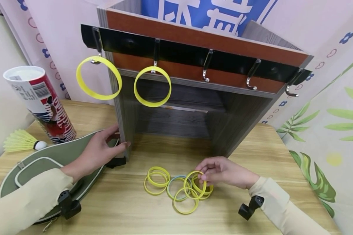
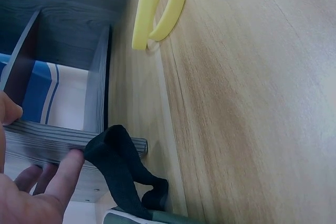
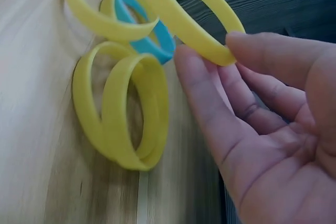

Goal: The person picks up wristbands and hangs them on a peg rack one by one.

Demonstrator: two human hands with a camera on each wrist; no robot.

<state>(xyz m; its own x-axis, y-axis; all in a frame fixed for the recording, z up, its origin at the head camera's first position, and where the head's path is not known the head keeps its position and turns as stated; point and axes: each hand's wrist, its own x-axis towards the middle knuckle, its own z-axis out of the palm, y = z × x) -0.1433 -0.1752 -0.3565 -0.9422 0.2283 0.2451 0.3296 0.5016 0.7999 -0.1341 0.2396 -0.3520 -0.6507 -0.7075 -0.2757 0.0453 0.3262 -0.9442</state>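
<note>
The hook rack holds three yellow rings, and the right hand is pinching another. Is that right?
Not three: the head view shows just two yellow rings on the hook rack, each on its own hook. The right hand is indeed pinching another ring.

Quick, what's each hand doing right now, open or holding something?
Left hand: holding the grey shelf's side panel.
Right hand: pinching one yellow ring.

Held ring [image 3: 185, 20] partly outside right-wrist view
</note>
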